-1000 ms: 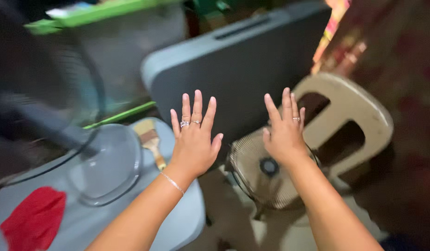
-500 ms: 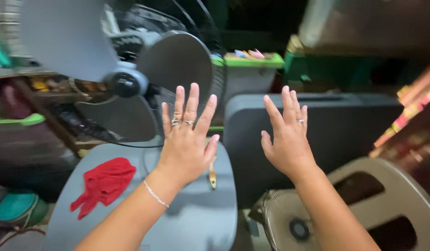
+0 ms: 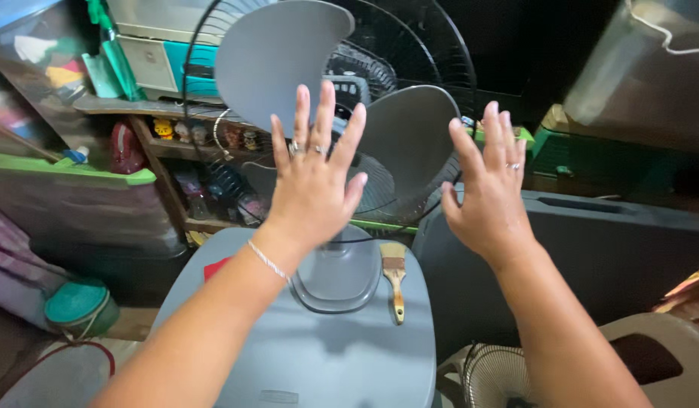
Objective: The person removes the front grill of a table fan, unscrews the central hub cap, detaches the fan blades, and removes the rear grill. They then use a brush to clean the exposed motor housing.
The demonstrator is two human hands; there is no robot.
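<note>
Both my hands, left (image 3: 313,189) and right (image 3: 487,193), are open and hold nothing. The fan (image 3: 342,113) stands at the table's (image 3: 327,355) far edge; its blades look thin (probably bendable), so I judge the base (image 3: 338,276) safer to grip.

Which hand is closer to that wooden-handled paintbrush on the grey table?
Left, by a little. The left hand hovers above-left of the wooden-handled paintbrush; the right hand above-right.

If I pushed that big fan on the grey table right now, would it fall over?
Probably it would wobble, maybe tip: the fan looks top-heavy, with wide grey blades on a small base. With the front guard off, a fall could bend the blades. The smooth table might let it slide first.
</note>
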